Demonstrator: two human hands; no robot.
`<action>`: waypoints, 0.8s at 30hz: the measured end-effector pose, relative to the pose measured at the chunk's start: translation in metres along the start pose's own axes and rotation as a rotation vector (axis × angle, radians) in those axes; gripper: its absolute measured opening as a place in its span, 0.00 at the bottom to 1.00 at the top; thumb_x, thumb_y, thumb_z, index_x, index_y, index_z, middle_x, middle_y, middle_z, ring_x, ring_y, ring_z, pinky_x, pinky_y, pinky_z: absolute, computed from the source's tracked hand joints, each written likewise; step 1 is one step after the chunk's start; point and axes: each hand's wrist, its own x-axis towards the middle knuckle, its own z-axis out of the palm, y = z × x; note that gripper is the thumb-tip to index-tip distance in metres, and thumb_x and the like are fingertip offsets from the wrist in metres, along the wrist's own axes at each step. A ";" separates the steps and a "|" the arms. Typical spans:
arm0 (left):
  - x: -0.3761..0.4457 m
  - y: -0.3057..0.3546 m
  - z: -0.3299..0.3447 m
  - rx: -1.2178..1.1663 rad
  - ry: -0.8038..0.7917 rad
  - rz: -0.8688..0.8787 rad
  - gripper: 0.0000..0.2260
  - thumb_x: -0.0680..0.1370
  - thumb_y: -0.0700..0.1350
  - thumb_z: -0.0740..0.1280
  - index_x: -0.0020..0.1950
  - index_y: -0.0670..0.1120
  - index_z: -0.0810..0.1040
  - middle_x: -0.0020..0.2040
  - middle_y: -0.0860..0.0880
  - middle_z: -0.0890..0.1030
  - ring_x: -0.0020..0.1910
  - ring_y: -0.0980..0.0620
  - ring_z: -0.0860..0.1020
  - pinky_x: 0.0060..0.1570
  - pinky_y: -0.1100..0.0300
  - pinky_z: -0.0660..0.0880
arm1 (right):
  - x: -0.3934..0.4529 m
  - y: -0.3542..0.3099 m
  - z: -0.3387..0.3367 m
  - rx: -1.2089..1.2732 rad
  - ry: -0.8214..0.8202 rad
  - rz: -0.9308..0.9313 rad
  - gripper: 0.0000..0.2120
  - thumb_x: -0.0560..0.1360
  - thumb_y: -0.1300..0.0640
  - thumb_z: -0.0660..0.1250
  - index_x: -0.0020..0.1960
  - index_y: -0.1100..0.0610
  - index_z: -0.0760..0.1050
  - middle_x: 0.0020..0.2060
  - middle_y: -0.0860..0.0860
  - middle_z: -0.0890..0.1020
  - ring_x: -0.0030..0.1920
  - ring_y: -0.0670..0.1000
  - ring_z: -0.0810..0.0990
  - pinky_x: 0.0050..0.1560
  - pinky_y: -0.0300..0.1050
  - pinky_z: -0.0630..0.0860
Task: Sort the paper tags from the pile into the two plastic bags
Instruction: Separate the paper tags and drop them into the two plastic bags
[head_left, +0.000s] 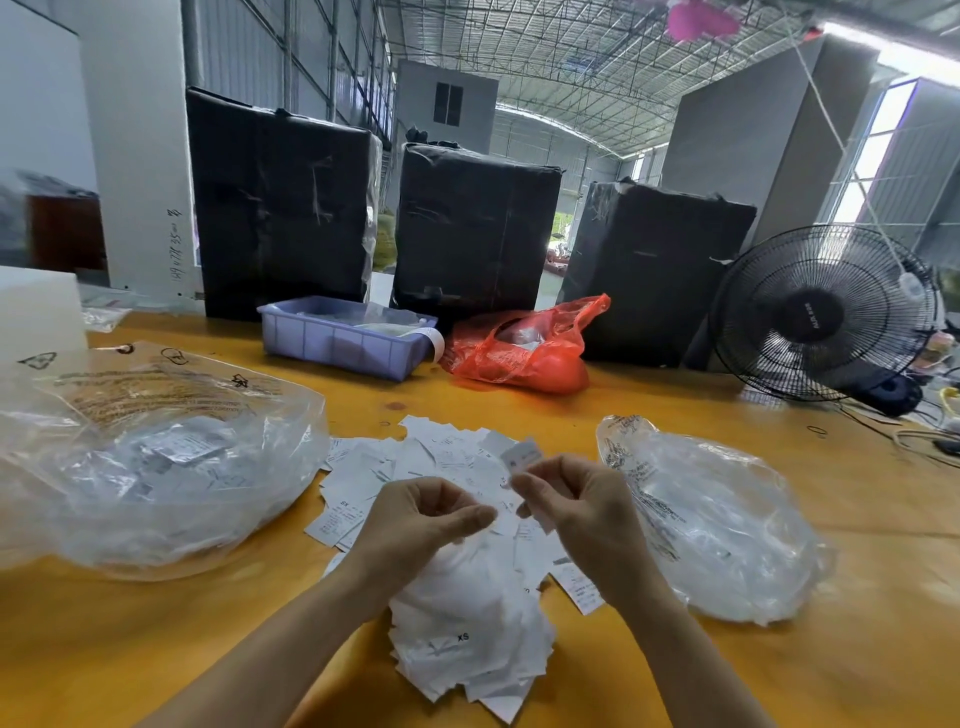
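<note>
The print on the paper tags (447, 519) is mostly too small to read; only "XS" shows on a few. The forearms hide part of the pile, and the left clear bag (150, 467) is cut off by the frame edge. The left hand (421, 519) hovers over the pile, fingers curled toward the thumb in a narrow grip; whether it pinches a tag, I cannot tell. The right hand (576, 506) pinches one tag (522, 457) just above the pile. The right clear bag (717, 519) lies beside that hand on the yellow bench (857, 597).
</note>
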 end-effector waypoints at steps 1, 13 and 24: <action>0.001 0.000 0.000 -0.013 0.008 -0.007 0.06 0.67 0.39 0.76 0.37 0.39 0.80 0.27 0.52 0.78 0.26 0.61 0.74 0.28 0.72 0.69 | 0.001 -0.001 -0.003 0.003 0.007 0.005 0.07 0.70 0.61 0.73 0.47 0.59 0.77 0.35 0.57 0.82 0.32 0.50 0.81 0.32 0.39 0.76; 0.004 -0.005 0.000 -0.092 0.051 -0.056 0.10 0.65 0.29 0.75 0.45 0.34 0.80 0.32 0.48 0.82 0.31 0.58 0.81 0.32 0.70 0.75 | 0.000 0.000 -0.001 -0.152 -0.114 -0.052 0.06 0.74 0.64 0.70 0.39 0.57 0.81 0.30 0.49 0.81 0.26 0.46 0.76 0.26 0.35 0.71; 0.004 -0.006 0.000 -0.064 0.067 -0.070 0.11 0.63 0.30 0.77 0.42 0.38 0.80 0.35 0.47 0.83 0.35 0.57 0.81 0.35 0.68 0.76 | -0.001 0.003 0.001 -0.297 -0.143 -0.101 0.03 0.73 0.64 0.71 0.42 0.60 0.83 0.33 0.49 0.82 0.32 0.40 0.77 0.34 0.36 0.73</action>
